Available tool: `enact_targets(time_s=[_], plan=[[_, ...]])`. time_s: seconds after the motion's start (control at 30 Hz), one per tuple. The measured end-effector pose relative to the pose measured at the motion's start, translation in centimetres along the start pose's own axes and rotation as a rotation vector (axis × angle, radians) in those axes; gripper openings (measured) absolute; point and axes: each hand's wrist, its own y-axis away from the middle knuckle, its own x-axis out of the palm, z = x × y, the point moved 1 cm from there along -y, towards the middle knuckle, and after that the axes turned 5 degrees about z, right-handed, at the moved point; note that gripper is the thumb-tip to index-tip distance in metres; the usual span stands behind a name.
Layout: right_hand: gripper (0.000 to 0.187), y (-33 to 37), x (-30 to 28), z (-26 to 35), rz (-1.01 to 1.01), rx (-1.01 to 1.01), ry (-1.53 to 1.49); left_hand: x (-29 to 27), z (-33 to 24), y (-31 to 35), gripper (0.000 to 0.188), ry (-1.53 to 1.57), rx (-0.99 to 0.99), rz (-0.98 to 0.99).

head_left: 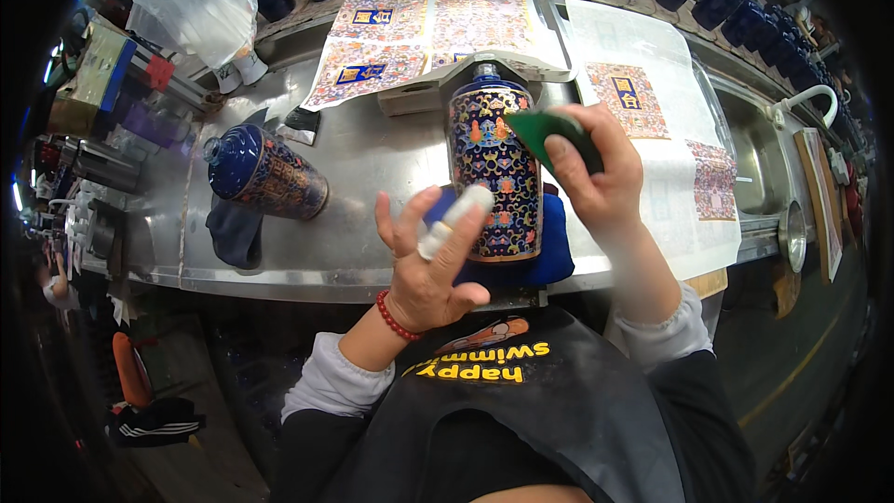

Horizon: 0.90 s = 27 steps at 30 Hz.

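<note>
While the right hand [610, 172] pinches a green scraper [540, 138], the left hand [428, 289] spreads open, contact unclear, over a patterned blue bottle [494, 168] lying at the table's [372, 163] near edge; likely smooth, rigid and breakable, it is best cradled around its body.

Left hand [419, 272] with fingers [455, 247] spread, right hand [615, 169] curled in a pinch, forearms [645, 272] angled inward

Your counter [372, 168] is smooth, shiny metal; your bottle [494, 163] looks glossy, your sheets [480, 14] are paper, and your cloth [556, 240] looks matt.
</note>
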Motion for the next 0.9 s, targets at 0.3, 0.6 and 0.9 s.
enact_targets(time_s=[0.3,0.6,0.9], plan=[[0.022,-1.0,-1.7,1.8,0.338,-0.159,-0.158,0.4,0.4,-0.2,0.082,-0.004,-0.12,0.038],[0.021,2.7,-1.6,0.0,0.145,0.081,-0.181,-0.2,1.0,-1.6,0.078,-0.044,-0.063,0.049],[0.018,2.6,-1.6,0.0,0.071,0.043,-0.141,-0.5,1.6,-1.8,0.082,-0.073,-0.005,0.075]])
